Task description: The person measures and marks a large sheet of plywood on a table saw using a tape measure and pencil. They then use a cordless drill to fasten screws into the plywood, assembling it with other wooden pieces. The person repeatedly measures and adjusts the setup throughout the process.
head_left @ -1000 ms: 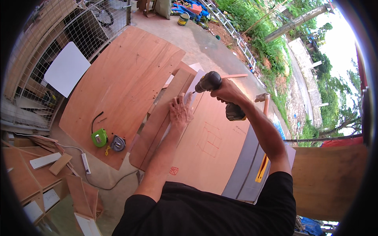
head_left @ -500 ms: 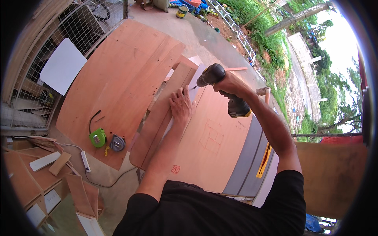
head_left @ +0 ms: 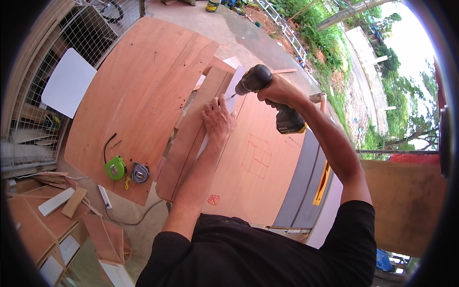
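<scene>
Large plywood sheet point(head_left: 138, 95), lying flat at 10 to 11 o'clock of the scene; it carries a green tape measure point(head_left: 115, 168) and a grey tape measure point(head_left: 139, 172) near its lower edge. A paler panel point(head_left: 258, 162) with red pencilled squares lies at centre. Between the two runs a long wooden strip point(head_left: 193, 138), from 7 o'clock up toward 12 o'clock.

Left hand point(head_left: 218, 116): palm down, fingers spread, pressing the strip flat. Right hand point(head_left: 277, 91): wrapped tight around the grip of a cordless drill point(head_left: 267, 95), whose bit meets the strip's top at 1 o'clock of the left hand, just beside the fingertips.

Hazards, as judged: the bit may skate off its mark and strike the nearby fingers, owing to the slanted approach and one-handed hold. The strip may shift or spin under torque, since only palm pressure restrains it. A drive close to the strip's edge may split the wood.
</scene>
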Available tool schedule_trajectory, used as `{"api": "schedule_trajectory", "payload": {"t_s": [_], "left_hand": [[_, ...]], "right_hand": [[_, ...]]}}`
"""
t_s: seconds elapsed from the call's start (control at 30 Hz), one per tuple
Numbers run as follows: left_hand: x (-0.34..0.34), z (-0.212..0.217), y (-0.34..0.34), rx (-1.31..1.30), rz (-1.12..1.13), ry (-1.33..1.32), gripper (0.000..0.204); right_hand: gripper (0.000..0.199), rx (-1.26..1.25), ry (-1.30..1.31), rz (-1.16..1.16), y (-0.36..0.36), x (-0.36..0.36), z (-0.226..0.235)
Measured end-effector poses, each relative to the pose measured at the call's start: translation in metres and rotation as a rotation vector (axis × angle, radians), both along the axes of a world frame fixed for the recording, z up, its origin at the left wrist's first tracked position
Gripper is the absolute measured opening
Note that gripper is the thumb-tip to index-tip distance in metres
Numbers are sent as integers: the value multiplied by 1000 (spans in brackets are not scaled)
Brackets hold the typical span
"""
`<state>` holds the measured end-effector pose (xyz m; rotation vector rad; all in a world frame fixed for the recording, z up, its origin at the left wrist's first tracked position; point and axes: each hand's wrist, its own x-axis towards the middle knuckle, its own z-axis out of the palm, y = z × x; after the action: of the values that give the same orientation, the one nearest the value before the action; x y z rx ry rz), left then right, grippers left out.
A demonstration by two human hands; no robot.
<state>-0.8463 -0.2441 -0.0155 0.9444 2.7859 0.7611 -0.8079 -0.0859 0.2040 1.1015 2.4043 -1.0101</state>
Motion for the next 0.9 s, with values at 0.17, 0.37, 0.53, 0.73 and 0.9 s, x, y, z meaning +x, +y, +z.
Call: {"api": "schedule_trajectory", "payload": {"t_s": [0.17,0.37,0.53,0.73,0.9], "left_hand": [[-2,-4,17,91,83,-46,69],[-9,-10,37,219,107,-36,32],[-12,-17,43,270,168,-91,23],[-12,-29,45,291,183,-27,23],[-12,-28,47,309,180,-49,22]], "right_hand": [[20,8,-84,-15,2,-3,4],[18,-22,-73,-53,0,-2,17],[20,20,-99,-5,1,-2,21],[19,3,-111,16,4,-5,24],[20,-36,-90,-2,3,-1,30]]}}
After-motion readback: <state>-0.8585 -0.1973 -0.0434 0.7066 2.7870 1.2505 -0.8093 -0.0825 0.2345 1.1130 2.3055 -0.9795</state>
